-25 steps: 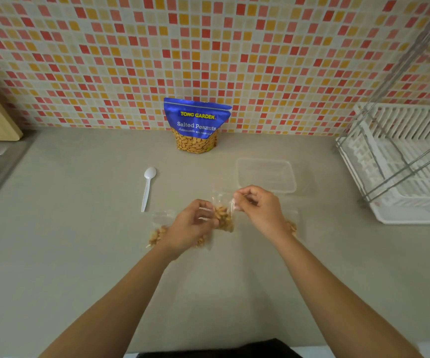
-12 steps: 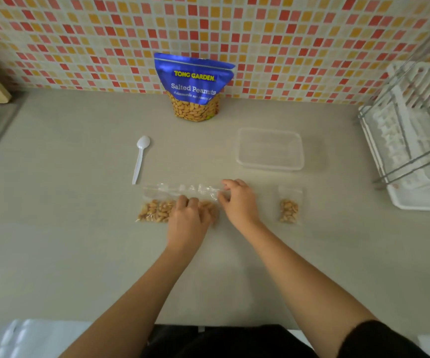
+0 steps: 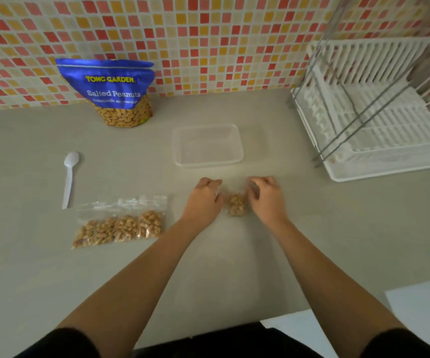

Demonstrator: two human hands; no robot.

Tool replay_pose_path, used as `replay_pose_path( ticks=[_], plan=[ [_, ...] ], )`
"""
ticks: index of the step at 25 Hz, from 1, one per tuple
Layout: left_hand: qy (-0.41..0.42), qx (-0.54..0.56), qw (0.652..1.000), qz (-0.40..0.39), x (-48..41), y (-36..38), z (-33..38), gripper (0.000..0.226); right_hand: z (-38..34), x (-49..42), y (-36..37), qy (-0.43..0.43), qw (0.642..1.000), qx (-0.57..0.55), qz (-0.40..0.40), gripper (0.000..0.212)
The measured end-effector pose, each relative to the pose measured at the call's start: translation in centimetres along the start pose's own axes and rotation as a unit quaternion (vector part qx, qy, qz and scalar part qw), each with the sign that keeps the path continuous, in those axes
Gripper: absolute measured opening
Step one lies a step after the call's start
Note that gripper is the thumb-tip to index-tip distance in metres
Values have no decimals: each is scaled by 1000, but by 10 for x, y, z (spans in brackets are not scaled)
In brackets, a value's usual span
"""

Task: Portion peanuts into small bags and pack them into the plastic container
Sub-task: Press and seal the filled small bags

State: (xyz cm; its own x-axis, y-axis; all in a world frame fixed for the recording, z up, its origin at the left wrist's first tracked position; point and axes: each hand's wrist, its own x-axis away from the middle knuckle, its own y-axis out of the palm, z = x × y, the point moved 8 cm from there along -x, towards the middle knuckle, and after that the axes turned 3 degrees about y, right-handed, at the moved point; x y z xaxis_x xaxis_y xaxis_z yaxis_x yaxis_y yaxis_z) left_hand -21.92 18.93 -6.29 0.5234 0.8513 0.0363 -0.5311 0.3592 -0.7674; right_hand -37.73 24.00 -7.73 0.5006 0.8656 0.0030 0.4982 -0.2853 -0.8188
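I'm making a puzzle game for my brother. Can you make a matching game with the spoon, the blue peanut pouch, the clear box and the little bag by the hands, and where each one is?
Things:
1. spoon
2. peanut pouch
3. plastic container
4. small bag

Places:
A. standing against the tiled wall
B. between the left hand and the right hand
C. lying flat on the left of the counter
D. just beyond the hands, mid-counter

Pairs: 1-C, 2-A, 3-D, 4-B

Small peanut bag [image 3: 237,204] lies flat near the clear plastic container [image 3: 207,145].
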Motion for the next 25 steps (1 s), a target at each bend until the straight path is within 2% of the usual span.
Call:
replay_pose_path(
  ticks=[3,8,11,14,17,19,22,25],
  plan=[
    [-12,-42,999,-25,-25,19,3,41,5,-13,11,5,998,26,-54,33],
    [-31,-86,995,-35,-38,28,-4,25,6,-12,13,9,997,-29,-76,20],
    [-24,-27,999,-16,-31,22,-1,16,7,-2,13,1,996,-44,-78,34],
    [-48,84,995,14,-18,2,-2,9,-4,4,10,-9,991,-100,-89,18],
    [-84,183,978,48,-6,-22,-11,9,-22,12,12,41,969,-215,-116,5],
    [-98,240,964,51,2,-41,-19,10,-39,17,12,47,955,-278,-90,6],
    [-64,247,966,41,14,-73,-23,8,-69,23,9,31,940,-336,-56,8],
    [-36,189,981,28,22,-96,-24,3,-99,28,12,7,943,-327,-58,7]
  ],
)
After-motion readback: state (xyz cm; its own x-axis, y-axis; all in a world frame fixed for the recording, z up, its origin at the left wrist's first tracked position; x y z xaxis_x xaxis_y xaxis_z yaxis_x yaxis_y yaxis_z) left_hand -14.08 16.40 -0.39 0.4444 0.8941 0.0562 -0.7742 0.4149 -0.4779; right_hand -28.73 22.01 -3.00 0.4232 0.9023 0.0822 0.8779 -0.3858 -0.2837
